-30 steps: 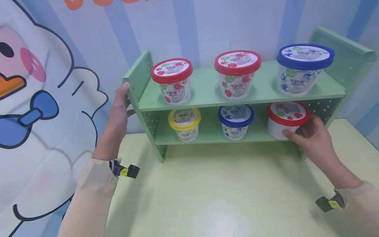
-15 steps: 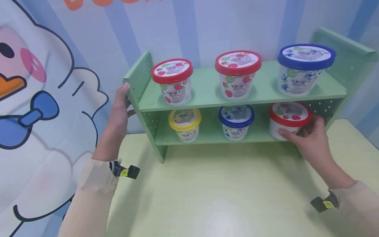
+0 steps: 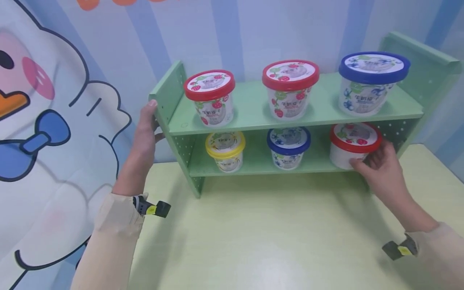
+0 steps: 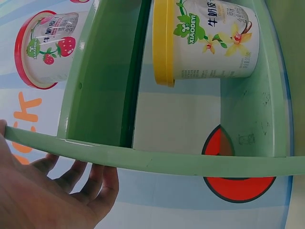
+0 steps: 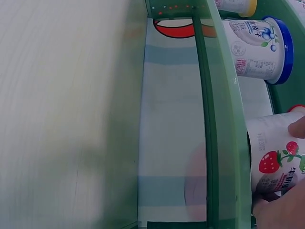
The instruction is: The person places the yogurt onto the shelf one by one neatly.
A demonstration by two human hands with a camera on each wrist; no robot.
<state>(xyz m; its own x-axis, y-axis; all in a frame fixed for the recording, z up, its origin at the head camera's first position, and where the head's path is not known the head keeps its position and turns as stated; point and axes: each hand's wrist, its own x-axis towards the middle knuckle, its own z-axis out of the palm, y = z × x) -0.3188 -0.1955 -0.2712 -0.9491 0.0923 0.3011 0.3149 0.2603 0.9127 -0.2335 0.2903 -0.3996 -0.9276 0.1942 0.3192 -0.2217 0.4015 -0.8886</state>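
Note:
On the lower board of the green shelf [image 3: 250,108], at its right end, stands a red-lidded tub [image 3: 340,156]. My right hand [image 3: 387,173] holds this tub by its side, thumb at the front and fingers round the right. A plain white side faces the head camera; the right wrist view shows strawberries on the tub [image 5: 272,164]. My left hand [image 3: 142,141] grips the shelf's left panel by its front edge. In the left wrist view, several fingers [image 4: 108,191] lie along the panel's outer face.
Along the lower board are a yellow-lidded tub [image 3: 229,163] and a blue-lidded tub [image 3: 287,160]. Above them stand two strawberry tubs with red lids [image 3: 214,112] [image 3: 288,104] and a blueberry tub [image 3: 365,98]. The shelf sits on a pale table [image 3: 268,229] before a printed backdrop [image 3: 239,36].
The tub in my right hand has shifted slightly right and turned a little, its lid print rotating. My right thumb has moved along its front. The left hand keeps its place on the panel.

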